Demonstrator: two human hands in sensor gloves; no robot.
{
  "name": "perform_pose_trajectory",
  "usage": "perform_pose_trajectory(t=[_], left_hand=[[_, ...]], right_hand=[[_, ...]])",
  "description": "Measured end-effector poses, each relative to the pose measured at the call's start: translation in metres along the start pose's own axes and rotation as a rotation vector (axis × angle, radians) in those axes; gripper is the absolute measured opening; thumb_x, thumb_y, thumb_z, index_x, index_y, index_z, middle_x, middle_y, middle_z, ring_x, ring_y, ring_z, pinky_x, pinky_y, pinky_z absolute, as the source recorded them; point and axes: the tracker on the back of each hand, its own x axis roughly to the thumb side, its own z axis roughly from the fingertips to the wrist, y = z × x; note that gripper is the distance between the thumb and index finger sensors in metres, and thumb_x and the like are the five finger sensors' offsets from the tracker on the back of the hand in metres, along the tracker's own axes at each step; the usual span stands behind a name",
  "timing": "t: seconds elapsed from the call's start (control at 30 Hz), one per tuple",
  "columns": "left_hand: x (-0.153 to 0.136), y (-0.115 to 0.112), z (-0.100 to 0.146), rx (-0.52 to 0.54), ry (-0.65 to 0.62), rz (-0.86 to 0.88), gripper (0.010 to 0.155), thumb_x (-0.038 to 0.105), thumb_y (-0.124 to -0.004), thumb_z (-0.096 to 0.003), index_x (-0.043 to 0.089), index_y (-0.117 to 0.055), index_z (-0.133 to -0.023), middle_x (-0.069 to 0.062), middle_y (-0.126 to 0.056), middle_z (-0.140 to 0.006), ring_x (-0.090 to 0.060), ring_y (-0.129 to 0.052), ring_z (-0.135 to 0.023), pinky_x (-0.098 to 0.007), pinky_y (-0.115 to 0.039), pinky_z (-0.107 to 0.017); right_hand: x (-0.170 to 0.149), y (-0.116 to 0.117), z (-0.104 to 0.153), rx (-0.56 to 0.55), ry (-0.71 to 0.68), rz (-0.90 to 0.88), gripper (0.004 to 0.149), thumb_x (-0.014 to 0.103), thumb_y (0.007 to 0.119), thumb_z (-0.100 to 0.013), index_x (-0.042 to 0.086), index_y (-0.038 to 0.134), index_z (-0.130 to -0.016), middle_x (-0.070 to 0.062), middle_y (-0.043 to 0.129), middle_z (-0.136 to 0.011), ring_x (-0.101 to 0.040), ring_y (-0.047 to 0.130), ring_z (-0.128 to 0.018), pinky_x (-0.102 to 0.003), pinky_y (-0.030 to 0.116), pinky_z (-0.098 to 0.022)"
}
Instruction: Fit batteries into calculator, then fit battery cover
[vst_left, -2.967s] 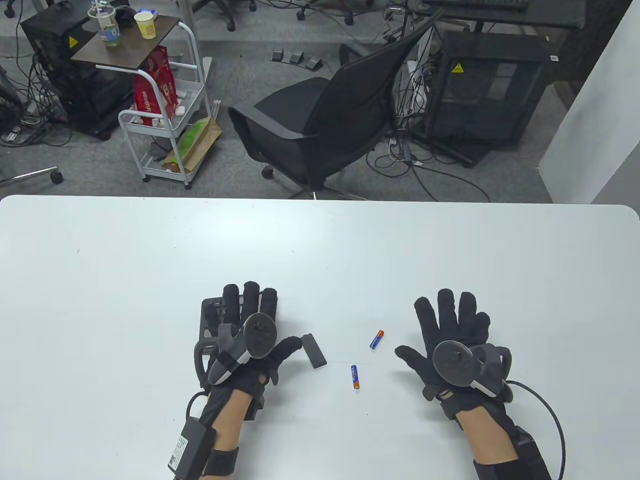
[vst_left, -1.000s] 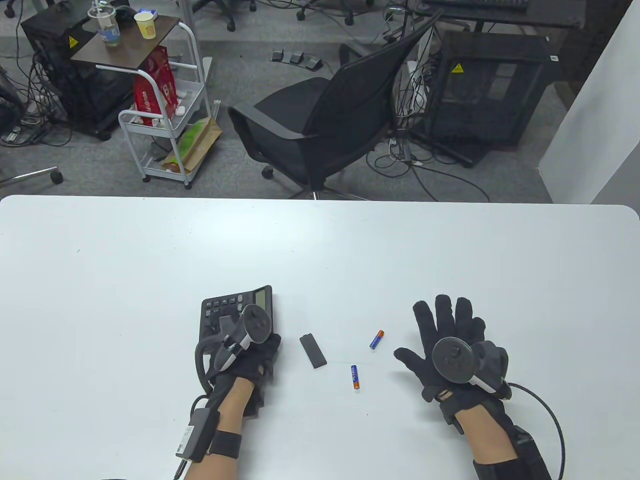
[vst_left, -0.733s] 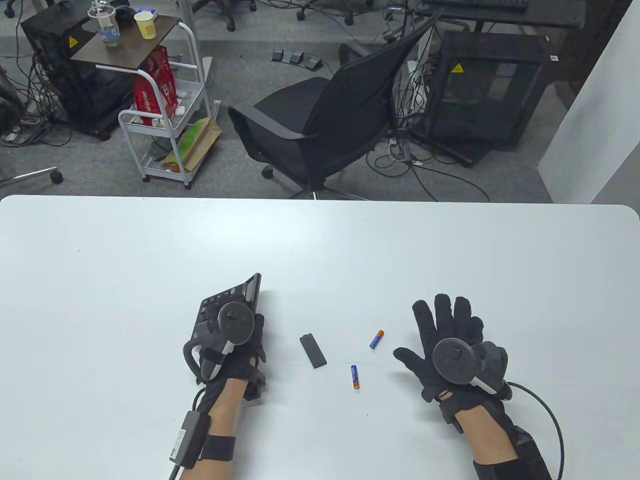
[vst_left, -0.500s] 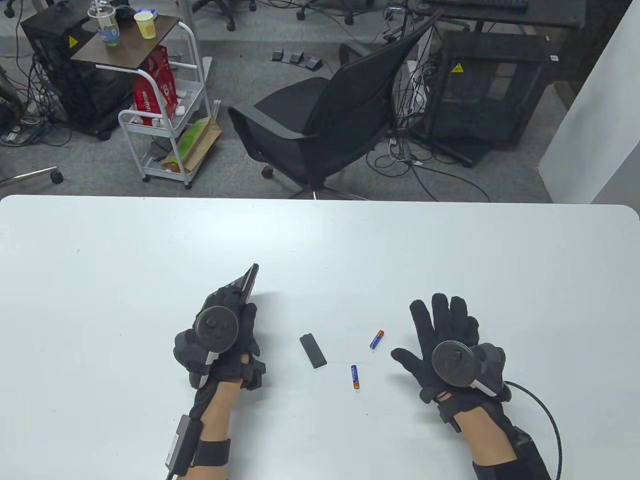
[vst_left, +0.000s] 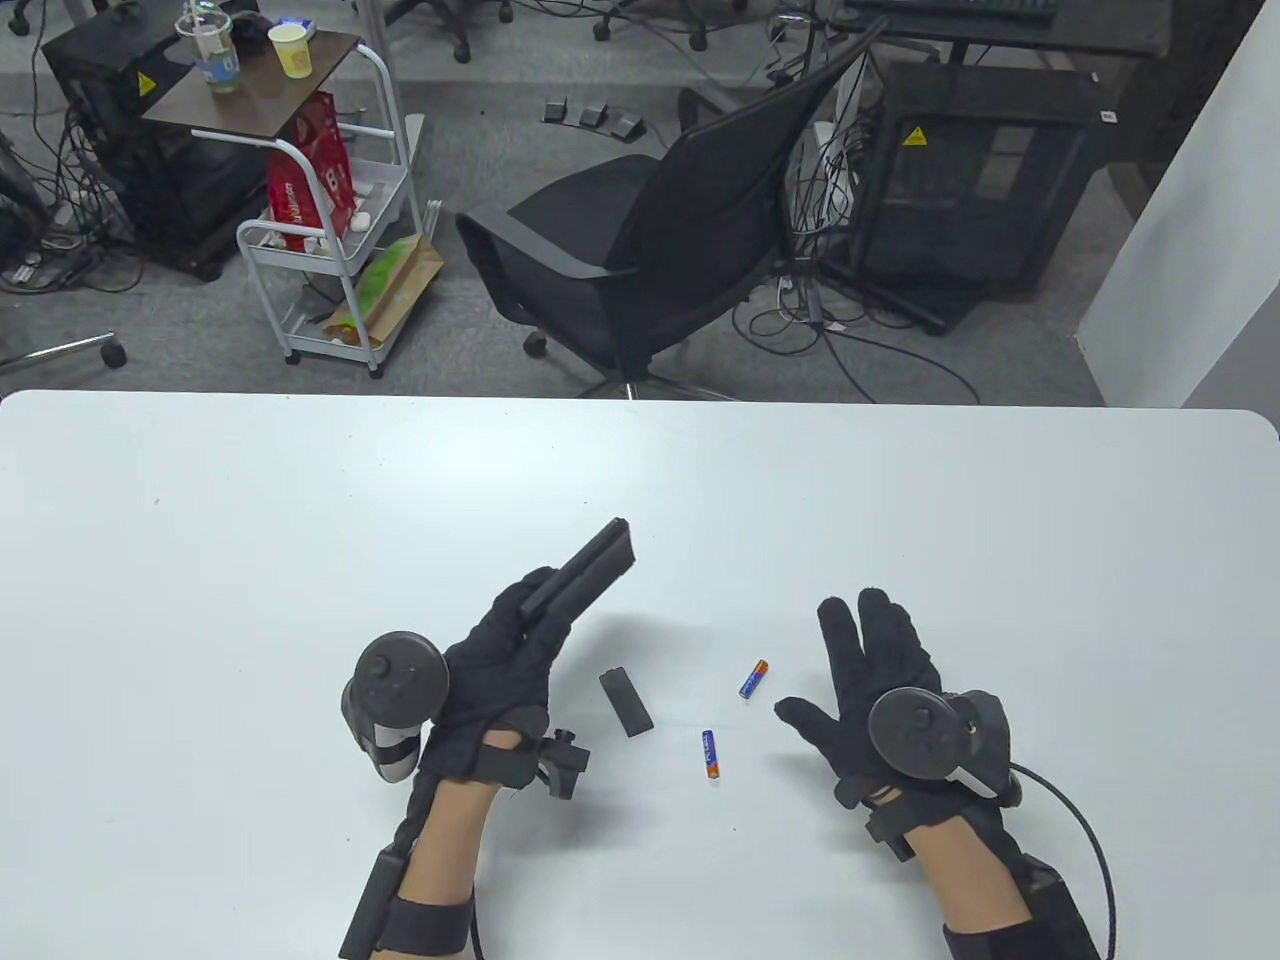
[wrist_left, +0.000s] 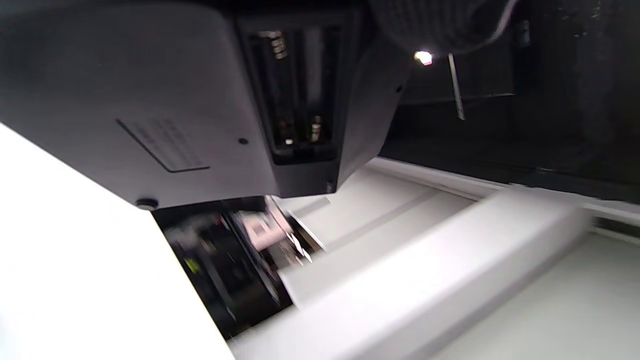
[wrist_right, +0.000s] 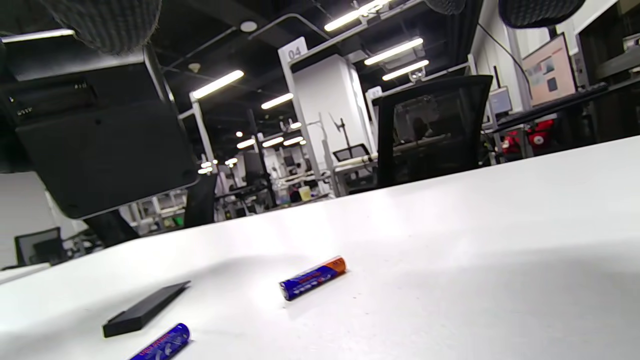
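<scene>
left hand (vst_left: 500, 660) gripped the calculator (vst_left: 580, 580) lifted off the table (vst_left: 300, 520), its open battery bay (wrist_left: 300, 95) exposed; battery cover (vst_left: 626, 702) at its 5 o'clock, then two batteries (vst_left: 710, 754) (vst_left: 753, 679); right hand (vst_left: 880, 690) lay spread, fingers apart, holding nothing.

On the table (vst_left: 300, 500), the battery cover (vst_left: 626, 703) lies between the two hands. To its right lie the near battery (vst_left: 710, 754) and, further back and right, the far battery (vst_left: 753, 679). The left hand (vst_left: 495, 665) holds the calculator (vst_left: 582, 579) raised above the table, behind the cover. The right hand (vst_left: 880, 680) is right of both batteries.
</scene>
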Motion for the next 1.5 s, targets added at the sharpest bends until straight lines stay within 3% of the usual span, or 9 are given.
perform_pose_trajectory(t=[0.33, 0.47, 0.73, 0.9, 1.0, 1.2, 1.3, 1.5], left_hand=[[0.002, -0.045, -0.002, -0.402, -0.061, 0.337, 0.062, 0.052, -0.069, -0.0414, 0.024, -0.065, -0.096, -0.003, -0.079, -0.102, -0.035, -0.083, -0.096, -0.059, -0.066, -0.071], [0.004, -0.056, -0.001, -0.491, -0.061, 0.386, 0.062, 0.053, -0.068, -0.0419, 0.024, -0.065, -0.096, -0.002, -0.079, -0.102, -0.034, -0.084, -0.095, -0.059, -0.066, -0.071], [0.003, -0.073, 0.002, -0.581, -0.042, 0.480, 0.062, 0.054, -0.068, -0.0423, 0.024, -0.066, -0.096, -0.003, -0.081, -0.101, -0.034, -0.085, -0.095, -0.059, -0.066, -0.071], [0.001, -0.077, 0.002, -0.577, -0.021, 0.501, 0.062, 0.053, -0.069, -0.0418, 0.023, -0.066, -0.096, -0.003, -0.081, -0.101, -0.034, -0.086, -0.094, -0.057, -0.069, -0.070], [0.000, -0.076, 0.002, -0.554, -0.001, 0.503, 0.063, 0.055, -0.068, -0.0416, 0.023, -0.066, -0.096, -0.003, -0.083, -0.099, -0.033, -0.088, -0.093, -0.055, -0.071, -0.069], [-0.004, -0.069, 0.002, -0.422, 0.066, 0.449, 0.072, 0.054, -0.073, -0.0407, 0.019, -0.058, -0.102, -0.008, -0.080, -0.098, -0.035, -0.088, -0.090, -0.057, -0.069, -0.067], [-0.007, -0.064, 0.001, -0.369, 0.081, 0.360, 0.071, 0.053, -0.075, -0.0416, 0.018, -0.058, -0.101, -0.008, -0.081, -0.098, -0.034, -0.088, -0.089, -0.057, -0.069, -0.067], [-0.014, -0.060, 0.002, -0.293, 0.146, 0.277, 0.077, 0.057, -0.074, -0.0414, 0.016, -0.052, -0.103, -0.010, -0.075, -0.100, -0.039, -0.083, -0.090, -0.060, -0.066, -0.067]], right_hand=[[0.009, 0.003, 0.000, -0.034, -0.106, -0.256, 0.098, 0.066, 0.074, -0.044, 0.016, 0.018, -0.107, -0.031, 0.026, -0.110, -0.060, 0.055, -0.095, -0.073, 0.063, -0.059], [0.012, 0.010, -0.001, 0.021, -0.131, -0.373, 0.101, 0.065, 0.078, -0.043, 0.014, 0.018, -0.107, -0.032, 0.035, -0.109, -0.059, 0.061, -0.092, -0.071, 0.064, -0.058], [0.020, 0.017, -0.003, 0.051, -0.165, -0.379, 0.097, 0.058, 0.082, -0.043, 0.009, 0.026, -0.106, -0.027, 0.059, -0.102, -0.052, 0.079, -0.081, -0.067, 0.071, -0.054], [0.022, 0.018, -0.003, 0.076, -0.175, -0.433, 0.087, 0.051, 0.080, -0.046, 0.008, 0.035, -0.106, -0.026, 0.066, -0.099, -0.051, 0.081, -0.079, -0.065, 0.072, -0.052], [0.022, 0.017, -0.004, 0.056, -0.198, -0.464, 0.078, 0.048, 0.080, -0.045, 0.007, 0.049, -0.104, -0.022, 0.080, -0.093, -0.047, 0.090, -0.073, -0.061, 0.076, -0.049], [0.017, 0.016, -0.007, 0.061, -0.199, -0.675, 0.054, 0.038, 0.087, -0.044, 0.013, 0.077, -0.091, -0.017, 0.097, -0.078, -0.042, 0.100, -0.062, -0.057, 0.081, -0.045], [0.016, 0.014, -0.007, 0.048, -0.211, -0.592, 0.051, 0.040, 0.085, -0.045, 0.015, 0.079, -0.088, -0.014, 0.099, -0.076, -0.039, 0.102, -0.060, -0.055, 0.083, -0.045], [0.003, 0.008, -0.008, -0.007, -0.155, -0.690, 0.050, 0.040, 0.085, -0.045, 0.012, 0.080, -0.087, -0.016, 0.099, -0.073, -0.040, 0.102, -0.057, -0.055, 0.083, -0.043]])
